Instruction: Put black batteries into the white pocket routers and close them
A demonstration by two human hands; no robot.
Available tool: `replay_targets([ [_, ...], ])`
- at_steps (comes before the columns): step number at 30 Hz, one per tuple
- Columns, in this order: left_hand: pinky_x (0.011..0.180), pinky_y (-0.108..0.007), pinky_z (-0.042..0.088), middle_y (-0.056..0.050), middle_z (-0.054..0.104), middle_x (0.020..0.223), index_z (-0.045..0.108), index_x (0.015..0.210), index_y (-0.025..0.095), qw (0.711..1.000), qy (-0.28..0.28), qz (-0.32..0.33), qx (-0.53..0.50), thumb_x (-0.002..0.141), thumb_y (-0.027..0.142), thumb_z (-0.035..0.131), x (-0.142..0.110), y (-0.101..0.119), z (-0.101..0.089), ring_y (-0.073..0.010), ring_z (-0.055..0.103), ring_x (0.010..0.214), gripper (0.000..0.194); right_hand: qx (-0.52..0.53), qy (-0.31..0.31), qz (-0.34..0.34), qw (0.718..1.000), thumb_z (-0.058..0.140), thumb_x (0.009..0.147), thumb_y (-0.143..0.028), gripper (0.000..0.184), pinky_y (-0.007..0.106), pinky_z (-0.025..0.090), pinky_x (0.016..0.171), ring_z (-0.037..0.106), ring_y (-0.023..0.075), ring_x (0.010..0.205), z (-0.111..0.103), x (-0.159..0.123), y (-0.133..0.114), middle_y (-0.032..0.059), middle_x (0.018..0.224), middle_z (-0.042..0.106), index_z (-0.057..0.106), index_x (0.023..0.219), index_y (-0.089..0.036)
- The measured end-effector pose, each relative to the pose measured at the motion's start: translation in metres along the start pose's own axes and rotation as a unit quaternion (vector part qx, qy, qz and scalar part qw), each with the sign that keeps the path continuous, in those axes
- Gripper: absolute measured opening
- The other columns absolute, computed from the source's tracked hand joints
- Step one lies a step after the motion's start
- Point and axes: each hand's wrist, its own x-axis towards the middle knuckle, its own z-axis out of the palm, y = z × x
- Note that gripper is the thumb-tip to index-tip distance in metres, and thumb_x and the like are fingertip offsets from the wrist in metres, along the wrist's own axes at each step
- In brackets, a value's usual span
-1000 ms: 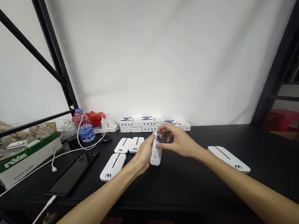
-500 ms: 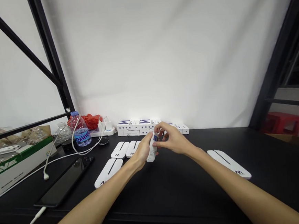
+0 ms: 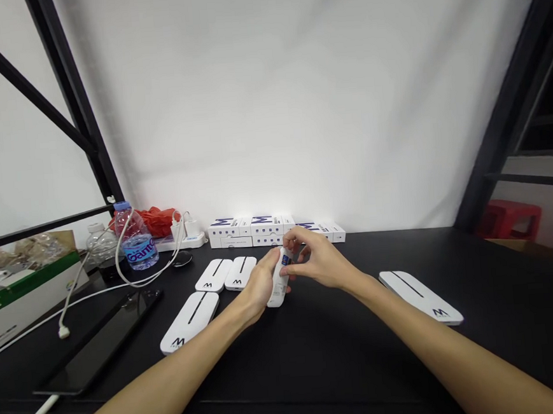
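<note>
Currently, my left hand [image 3: 260,286] holds one white device [image 3: 278,287] above the worktop [image 3: 326,350], between front and back edges; my right hand [image 3: 323,259] pinches its upper end.

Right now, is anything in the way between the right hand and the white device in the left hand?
Nothing visible. The right hand has its fingers at the upper part of the device; the left hand grips it from the other side, leaving that approach open.
</note>
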Motion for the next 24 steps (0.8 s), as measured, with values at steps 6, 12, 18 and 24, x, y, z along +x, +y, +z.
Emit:
replay_targets([
  [6,0.059,-0.025,0.046,-0.001,0.057,0.072,0.059,0.083,0.018,1.0,0.001,0.018,0.021,0.084,0.052,0.051,-0.005,0.0,0.006,-0.0146,0.056,0.07,0.035,0.012,-0.038,0.0,0.999,0.077,0.064,-0.032,0.036,0.025,0.043,0.057,0.048,0.0153,0.079,-0.009,0.0,0.0,-0.0005,0.085,0.048,0.048,0.083,-0.022],
  [12,0.059,-0.024,0.047,-0.001,0.056,0.072,0.06,0.084,0.018,0.999,-0.022,0.017,-0.019,0.082,0.05,0.055,-0.008,0.001,0.005,-0.0144,0.057,0.07,0.032,0.017,-0.047,0.007,0.999,0.076,0.065,-0.031,0.034,0.026,0.044,0.057,0.048,0.0143,0.073,-0.011,-0.001,-0.005,-0.0015,0.08,0.048,0.046,0.079,-0.022],
  [18,0.057,-0.029,0.051,-0.004,0.06,0.078,0.059,0.091,0.017,0.99,0.009,-0.039,-0.132,0.09,0.044,0.044,-0.003,0.006,0.002,-0.0142,0.058,0.061,0.032,-0.018,-0.008,-0.014,1.0,0.068,0.072,-0.024,0.036,0.029,0.05,0.065,0.054,0.0165,0.084,0.002,-0.008,-0.01,0.003,0.097,0.054,0.054,0.104,-0.025],
  [24,0.05,-0.026,0.044,-0.002,0.057,0.069,0.052,0.091,0.018,0.989,0.142,0.013,-0.022,0.09,0.05,0.041,0.008,0.001,-0.012,-0.0156,0.057,0.056,0.034,0.032,-0.047,-0.045,0.997,0.059,0.073,-0.015,0.038,0.028,0.056,0.065,0.055,0.0161,0.09,0.028,-0.018,-0.024,0.0051,0.107,0.053,0.055,0.109,-0.024],
])
